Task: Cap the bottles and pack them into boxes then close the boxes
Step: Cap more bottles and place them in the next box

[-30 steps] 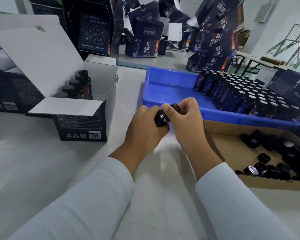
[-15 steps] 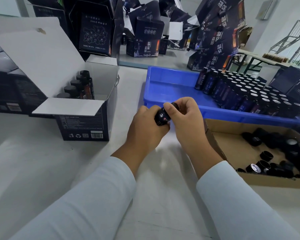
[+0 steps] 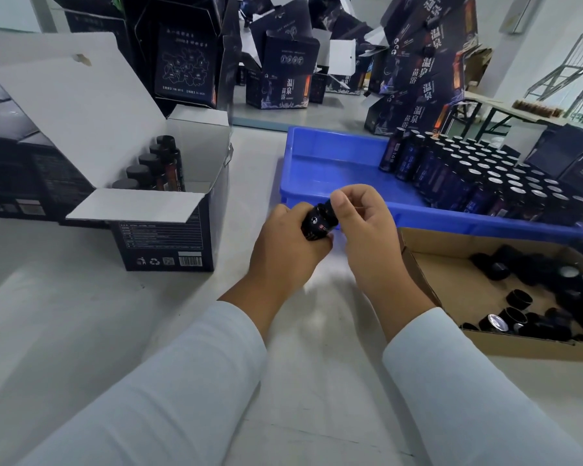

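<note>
The left hand [image 3: 283, 243] grips a bottle [image 3: 317, 220] mid-table while the right hand [image 3: 367, 223] pinches its cap. About 5 capped bottles stand in the open box [image 3: 169, 237] left; many uncapped wait in the blue tray [image 3: 323, 163] far right.

A single wide-angle view looks from the person's head, forward and steeply down onto the desk [image 3: 48, 314]. It sits close above both forearms, which enter from the near edge, and reaches far to stacked boxes [image 3: 424, 72] at the back.

A metal frame [image 3: 576, 72] stands beside a far table [image 3: 505, 107].
</note>
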